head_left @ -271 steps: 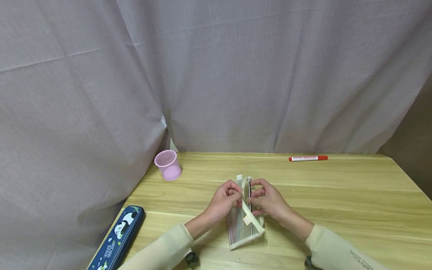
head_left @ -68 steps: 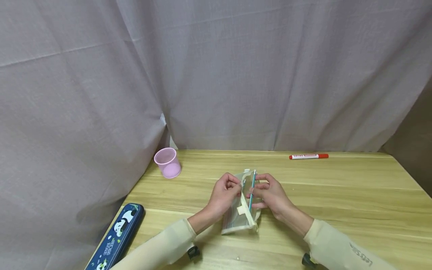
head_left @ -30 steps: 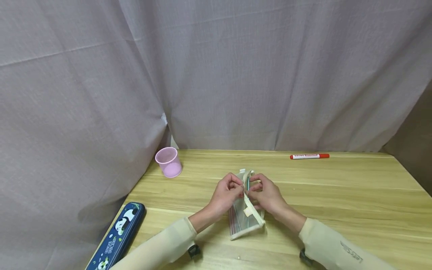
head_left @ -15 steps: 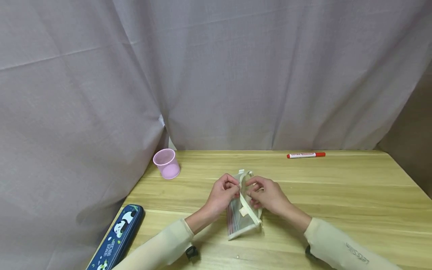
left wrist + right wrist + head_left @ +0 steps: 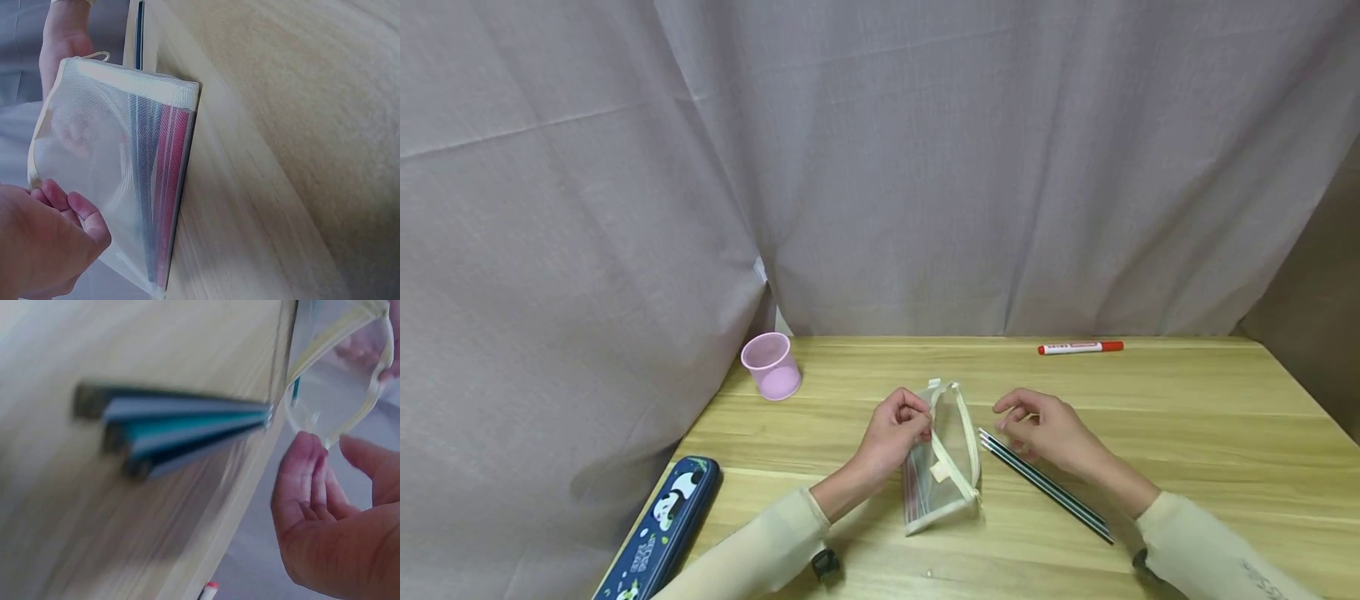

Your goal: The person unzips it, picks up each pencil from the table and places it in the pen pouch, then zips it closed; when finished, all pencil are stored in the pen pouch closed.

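My left hand [image 5: 897, 429] pinches the cream zip edge of a see-through mesh pencil pouch [image 5: 928, 492]. The pouch mouth gapes toward the right, and pencils with red and dark sides [image 5: 169, 144] show through its mesh in the left wrist view. To the right of the pouch, my right hand [image 5: 1048, 429] hovers with nothing between its loosely bent fingers; thumb and fingers stand apart in the right wrist view. Below that hand, several dark striped pencils [image 5: 1048, 487] lie side by side on the table. One of them looks teal in the right wrist view.
A pink cup [image 5: 772, 367] stands at the back left. The navy panda pencil case [image 5: 662, 525] lies along the left edge. Near the back right rests a red-capped white marker [image 5: 1080, 347]. Grey cloth [image 5: 880, 167] hangs behind the wooden table [image 5: 1210, 433].
A teal pencil that my right hand held at the pouch mouth has gone inside. My right hand has let go and moved right, off the pouch to the pencils. The left hand keeps its pinch.
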`<state>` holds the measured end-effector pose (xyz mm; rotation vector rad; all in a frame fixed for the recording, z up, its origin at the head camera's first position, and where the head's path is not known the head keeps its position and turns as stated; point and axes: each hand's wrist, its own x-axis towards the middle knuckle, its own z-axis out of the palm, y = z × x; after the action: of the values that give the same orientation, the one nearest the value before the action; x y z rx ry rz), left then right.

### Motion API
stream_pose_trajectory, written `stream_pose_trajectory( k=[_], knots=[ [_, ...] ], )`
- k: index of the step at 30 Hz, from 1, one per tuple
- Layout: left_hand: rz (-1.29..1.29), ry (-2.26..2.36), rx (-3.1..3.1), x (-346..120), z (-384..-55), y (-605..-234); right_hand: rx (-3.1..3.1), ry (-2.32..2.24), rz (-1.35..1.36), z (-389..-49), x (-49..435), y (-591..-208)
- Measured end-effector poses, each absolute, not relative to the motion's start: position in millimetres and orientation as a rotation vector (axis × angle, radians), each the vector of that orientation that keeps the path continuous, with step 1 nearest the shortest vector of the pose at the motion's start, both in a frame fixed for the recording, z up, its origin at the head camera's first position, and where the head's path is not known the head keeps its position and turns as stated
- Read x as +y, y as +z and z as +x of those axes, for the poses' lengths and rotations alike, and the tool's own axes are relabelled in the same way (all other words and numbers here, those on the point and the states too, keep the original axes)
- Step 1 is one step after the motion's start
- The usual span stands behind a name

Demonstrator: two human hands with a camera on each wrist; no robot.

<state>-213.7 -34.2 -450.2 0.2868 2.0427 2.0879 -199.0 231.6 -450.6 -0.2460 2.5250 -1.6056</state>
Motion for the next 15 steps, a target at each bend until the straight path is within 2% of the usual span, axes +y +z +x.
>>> stream_pose_trajectory(
  k=[4, 11, 15],
  knots=[
    [0.284, 2.083, 2.041, -36, -214, -451, 2.500, -1.491, -0.322, -205, 247, -459],
    [0.286, 2.090, 2.055, -42, -213, -452, 2.360, -1.267, -0.624, -223, 271, -474],
    [0.312, 2.078, 2.052, -41, -215, -454, 2.320, -1.265, -0.670, -228, 280, -478]
  ],
)
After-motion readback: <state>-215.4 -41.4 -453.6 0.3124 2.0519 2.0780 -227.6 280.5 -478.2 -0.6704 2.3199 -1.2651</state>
